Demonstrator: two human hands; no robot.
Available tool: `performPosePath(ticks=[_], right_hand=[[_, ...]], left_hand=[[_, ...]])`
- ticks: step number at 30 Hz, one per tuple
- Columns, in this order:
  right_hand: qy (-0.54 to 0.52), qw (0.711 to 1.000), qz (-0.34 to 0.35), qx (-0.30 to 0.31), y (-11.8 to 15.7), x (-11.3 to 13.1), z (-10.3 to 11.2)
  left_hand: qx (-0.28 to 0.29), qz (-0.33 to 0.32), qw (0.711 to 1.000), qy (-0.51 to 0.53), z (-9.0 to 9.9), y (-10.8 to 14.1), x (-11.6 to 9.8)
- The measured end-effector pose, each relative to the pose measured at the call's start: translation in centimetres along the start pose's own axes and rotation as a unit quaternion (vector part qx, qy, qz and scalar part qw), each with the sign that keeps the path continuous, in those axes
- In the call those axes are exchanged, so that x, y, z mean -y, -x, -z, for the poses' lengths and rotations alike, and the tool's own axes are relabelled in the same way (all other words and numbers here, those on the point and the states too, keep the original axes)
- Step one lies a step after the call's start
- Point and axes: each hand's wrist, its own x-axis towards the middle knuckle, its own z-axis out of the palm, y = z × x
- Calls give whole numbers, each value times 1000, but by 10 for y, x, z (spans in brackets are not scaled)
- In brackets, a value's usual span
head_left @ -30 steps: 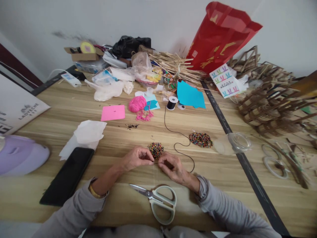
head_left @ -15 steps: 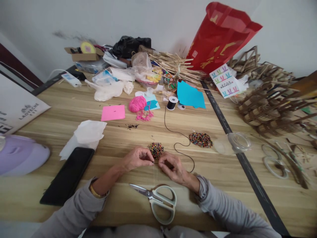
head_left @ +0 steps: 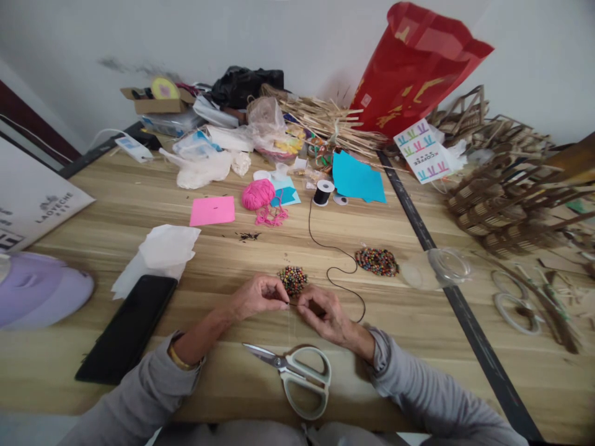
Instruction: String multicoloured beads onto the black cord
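Observation:
My left hand and my right hand face each other, thumb and fingertips pinched. A short dark stretch of black cord spans the small gap between them. From the spool of black cord a loose line of cord winds down to my right hand. Something thin and clear hangs below the fingertips, too faint to name. Just behind the fingers lies a heap of multicoloured beads. A second beaded bundle rests further right. Scissors with pale handles lie in front of my hands, blades slightly apart.
At left are a black phone, white paper and a lilac object. Pink yarn, a pink card and blue sheets sit further back. Small woven baskets crowd the right; a red bag stands behind.

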Motion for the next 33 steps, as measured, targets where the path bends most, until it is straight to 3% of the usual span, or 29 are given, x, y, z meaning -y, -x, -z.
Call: performPosePath(ticks=[33], right_hand=[[7,1000,6,6,1,-2,-2]], left_hand=[[12,-4,1000,-5,-2,0,-2]])
